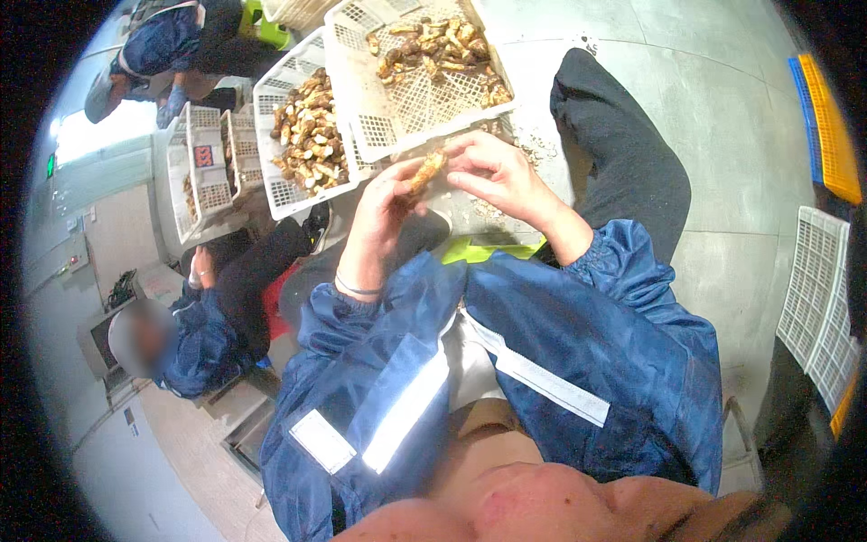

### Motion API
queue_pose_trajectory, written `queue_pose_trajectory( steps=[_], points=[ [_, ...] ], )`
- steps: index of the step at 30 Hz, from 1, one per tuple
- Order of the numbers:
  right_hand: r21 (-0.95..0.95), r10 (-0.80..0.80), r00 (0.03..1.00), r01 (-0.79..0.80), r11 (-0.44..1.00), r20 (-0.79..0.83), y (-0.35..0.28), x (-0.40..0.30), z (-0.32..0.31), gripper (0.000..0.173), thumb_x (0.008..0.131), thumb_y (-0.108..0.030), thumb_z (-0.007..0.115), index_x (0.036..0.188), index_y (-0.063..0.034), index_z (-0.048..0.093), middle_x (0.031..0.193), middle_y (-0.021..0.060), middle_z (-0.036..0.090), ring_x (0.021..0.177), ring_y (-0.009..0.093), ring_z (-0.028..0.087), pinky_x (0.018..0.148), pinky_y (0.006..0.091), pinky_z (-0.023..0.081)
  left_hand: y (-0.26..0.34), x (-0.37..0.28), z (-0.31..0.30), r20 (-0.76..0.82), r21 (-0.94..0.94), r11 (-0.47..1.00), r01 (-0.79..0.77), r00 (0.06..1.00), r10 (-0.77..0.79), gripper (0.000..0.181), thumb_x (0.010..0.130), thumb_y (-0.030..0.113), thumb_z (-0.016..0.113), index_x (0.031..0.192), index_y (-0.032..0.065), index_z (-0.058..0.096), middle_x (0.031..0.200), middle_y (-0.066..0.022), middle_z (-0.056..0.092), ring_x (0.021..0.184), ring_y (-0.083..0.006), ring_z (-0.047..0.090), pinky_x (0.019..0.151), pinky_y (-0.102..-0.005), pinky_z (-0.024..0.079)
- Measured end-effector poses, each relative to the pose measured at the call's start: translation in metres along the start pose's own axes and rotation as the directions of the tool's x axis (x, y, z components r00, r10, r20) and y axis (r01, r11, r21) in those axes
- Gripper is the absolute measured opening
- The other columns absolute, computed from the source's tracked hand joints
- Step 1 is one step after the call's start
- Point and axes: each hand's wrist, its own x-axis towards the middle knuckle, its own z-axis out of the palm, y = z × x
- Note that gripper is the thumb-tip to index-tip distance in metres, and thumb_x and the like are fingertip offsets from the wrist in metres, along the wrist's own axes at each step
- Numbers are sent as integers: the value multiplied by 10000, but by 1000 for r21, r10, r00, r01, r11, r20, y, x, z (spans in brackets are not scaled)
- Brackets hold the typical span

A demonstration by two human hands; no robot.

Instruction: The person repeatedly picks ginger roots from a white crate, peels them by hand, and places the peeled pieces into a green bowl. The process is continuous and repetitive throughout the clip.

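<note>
My left hand (383,213) grips a stubby brown-and-cream mushroom (428,171) between thumb and fingers, its upper end pointing away from me. Close by on the right is my right hand (498,177), fingers curved toward the mushroom's end and thumb apart from them; I see nothing held in it. Just beyond both hands, a white plastic crate (379,146) holds loose mushrooms (440,47) on its perforated bottom. To its left, a second white crate (281,203) carries a thick heap of mushrooms (315,135) with pale cut ends.
Pale scraps (484,210) litter the floor (718,135) under my hands. A lime-green plastic piece (467,252) shows between my legs. Seated at left is a co-worker (203,339), near more white crates (206,173); another person (162,47) bends farther off. Crates (830,129) line the right edge.
</note>
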Motion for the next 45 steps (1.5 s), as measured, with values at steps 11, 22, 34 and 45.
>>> queue_pose_trajectory(
  steps=[11,22,34,45],
  points=[
    [-124,-167,977,183,975,132,-9,-8,-7,158,873,-148,730,895,-9,656,1041,122,663,933,306,663,806,395,535,7,-34,38,32,596,772,-222,967,253,480,903,160,785,1345,31,650,1108,-32,698,1004,-117,638,904,-278,511],
    [15,7,997,-8,1000,75,1,-7,0,169,872,-162,722,913,1,724,810,136,678,743,236,674,677,353,527,13,-41,46,151,923,257,-286,884,441,384,836,132,766,1219,144,728,892,-114,664,835,-265,687,770,-342,548],
    [107,225,970,-235,966,93,2,-5,0,174,877,-165,740,943,-4,751,850,112,707,779,181,680,712,322,536,-2,-34,39,314,929,-22,-369,755,575,345,918,170,725,1248,76,687,885,-114,602,760,-263,624,684,-373,509],
    [254,368,912,-405,879,181,14,-3,1,193,904,-157,726,1008,4,744,864,65,723,817,144,673,744,315,543,-6,-36,37,150,923,241,-301,856,494,432,880,135,759,1293,58,659,914,-103,579,819,-245,606,751,-360,510]
  ],
)
